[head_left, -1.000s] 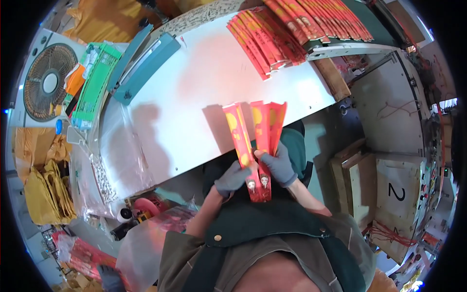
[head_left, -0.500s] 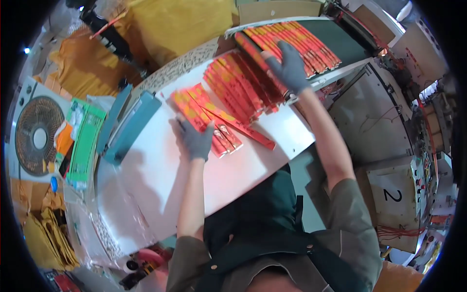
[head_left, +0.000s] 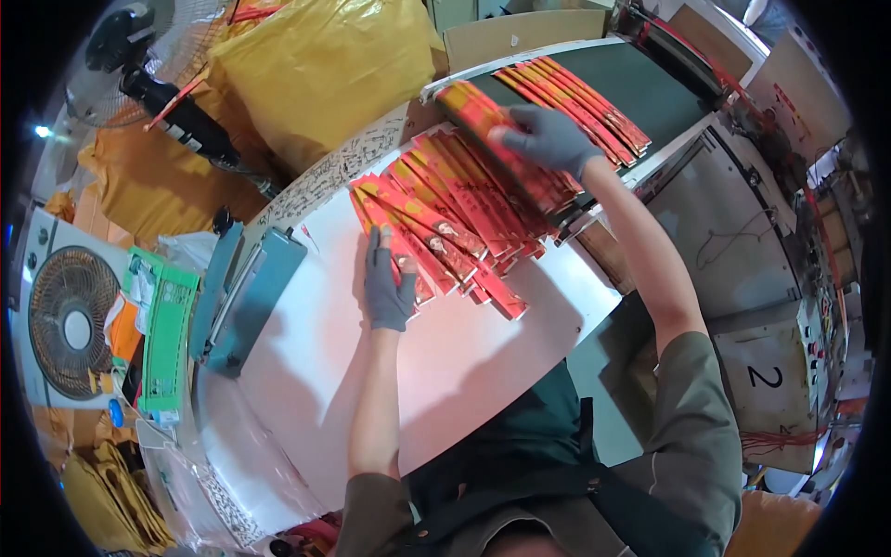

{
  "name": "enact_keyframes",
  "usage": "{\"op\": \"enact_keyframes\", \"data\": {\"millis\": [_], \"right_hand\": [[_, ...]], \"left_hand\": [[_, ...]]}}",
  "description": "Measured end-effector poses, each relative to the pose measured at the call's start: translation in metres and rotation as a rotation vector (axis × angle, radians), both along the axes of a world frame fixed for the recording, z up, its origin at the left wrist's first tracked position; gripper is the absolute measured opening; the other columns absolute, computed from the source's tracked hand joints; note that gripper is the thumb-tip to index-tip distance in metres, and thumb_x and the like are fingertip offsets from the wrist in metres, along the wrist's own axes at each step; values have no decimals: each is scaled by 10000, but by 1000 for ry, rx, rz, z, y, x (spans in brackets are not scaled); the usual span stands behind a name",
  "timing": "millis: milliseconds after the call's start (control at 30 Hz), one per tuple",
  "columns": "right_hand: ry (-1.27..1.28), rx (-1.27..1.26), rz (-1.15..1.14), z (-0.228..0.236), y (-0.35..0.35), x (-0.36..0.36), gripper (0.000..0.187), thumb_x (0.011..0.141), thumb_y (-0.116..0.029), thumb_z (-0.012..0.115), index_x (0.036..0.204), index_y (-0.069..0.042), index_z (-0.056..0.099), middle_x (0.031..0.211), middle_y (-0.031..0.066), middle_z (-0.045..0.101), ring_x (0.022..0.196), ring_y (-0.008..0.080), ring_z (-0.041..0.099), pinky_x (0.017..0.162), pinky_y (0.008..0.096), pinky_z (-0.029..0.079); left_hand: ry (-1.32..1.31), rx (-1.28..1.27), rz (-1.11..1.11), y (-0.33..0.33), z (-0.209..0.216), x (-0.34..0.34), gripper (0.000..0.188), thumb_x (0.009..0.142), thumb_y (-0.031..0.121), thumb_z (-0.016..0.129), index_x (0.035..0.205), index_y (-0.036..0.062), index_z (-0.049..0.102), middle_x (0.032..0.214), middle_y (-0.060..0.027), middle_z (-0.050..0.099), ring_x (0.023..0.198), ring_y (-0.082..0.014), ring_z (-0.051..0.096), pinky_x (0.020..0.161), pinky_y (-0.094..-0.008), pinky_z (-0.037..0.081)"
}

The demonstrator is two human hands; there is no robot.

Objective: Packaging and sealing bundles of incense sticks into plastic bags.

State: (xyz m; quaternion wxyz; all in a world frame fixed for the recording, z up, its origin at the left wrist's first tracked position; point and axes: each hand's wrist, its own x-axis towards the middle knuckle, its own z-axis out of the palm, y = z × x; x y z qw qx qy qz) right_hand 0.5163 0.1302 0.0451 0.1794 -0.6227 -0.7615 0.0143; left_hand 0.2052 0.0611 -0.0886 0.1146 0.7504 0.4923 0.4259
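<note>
The left hand [head_left: 389, 290], loosely open, touches packets [head_left: 419, 219] on the worktop [head_left: 464, 362]; the right hand [head_left: 549, 142], half curled, covers others at the belt [head_left: 676, 82]. Whether it grips, I cannot tell.

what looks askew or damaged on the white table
The red packets beside the left hand look askew: they overlap at differing angles, one end jutting out, while the row of packets on the green belt lies neatly side by side. I see no clear damage.
</note>
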Motion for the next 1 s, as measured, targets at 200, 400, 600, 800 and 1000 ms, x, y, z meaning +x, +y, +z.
{"op": "enact_keyframes", "data": {"millis": [200,400,600,800,1000], "right_hand": [[-198,129,-591,-6,17,98,639,815,-607,458,1167,-83,559,1172,161,556,1092,352,497,921,394,398],[-16,136,-144,-2,-9,-10,419,716,-444,598,729,-29,658,731,187,630,694,350,624,684,415,507],[89,94,-118,-63,-10,-138,732,755,-598,517,1170,4,477,1033,242,551,971,376,524,791,468,419],[867,-276,-216,-132,27,-74,937,689,-609,609,1249,102,364,1072,286,565,1002,394,556,848,388,451],[844,-492,-46,-111,-82,-148,1164,616,-700,592,1352,97,169,1209,321,467,1103,388,506,938,376,397]], "left_hand": [[83,57,107,8,0,7,513,866,296,531,1282,11,435,1327,-210,414,1271,-344,343,1038,-391,299],[-76,3,38,31,-11,10,507,900,269,477,1318,1,373,1383,-197,340,1286,-326,322,1051,-375,273],[-251,-171,146,38,-27,-3,670,882,488,450,1343,13,347,1367,-244,324,1276,-368,312,1045,-412,268],[-213,-214,130,61,-30,20,744,842,499,527,1333,-27,337,1391,-218,312,1290,-320,311,1041,-389,282],[-1073,-1066,-248,-36,16,16,653,868,442,522,1320,8,338,1268,-139,462,1148,-269,473,952,-403,411]]}}
